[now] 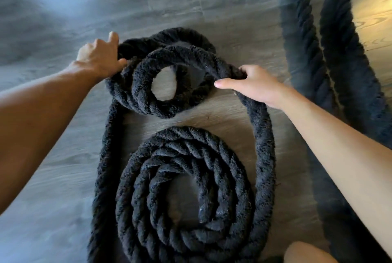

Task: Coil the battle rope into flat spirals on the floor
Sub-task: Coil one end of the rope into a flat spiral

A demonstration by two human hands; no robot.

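A thick black twisted battle rope [263,135] lies on the grey wood floor. A flat spiral [186,197] of several turns sits near me at the bottom centre. Beyond it a smaller, looser coil [148,95] has turns stacked on one another. My left hand [99,59] grips the far left edge of that small coil, thumb over the rope. My right hand [252,84] holds the rope strand at the coil's right side, fingers curled round it and thumb stretched out left.
Two long runs of the same rope [331,35] stretch away at the right, from the top edge down past my right forearm. Bare floor [63,8] lies at the left and far side. My knee [305,252] shows at the bottom right.
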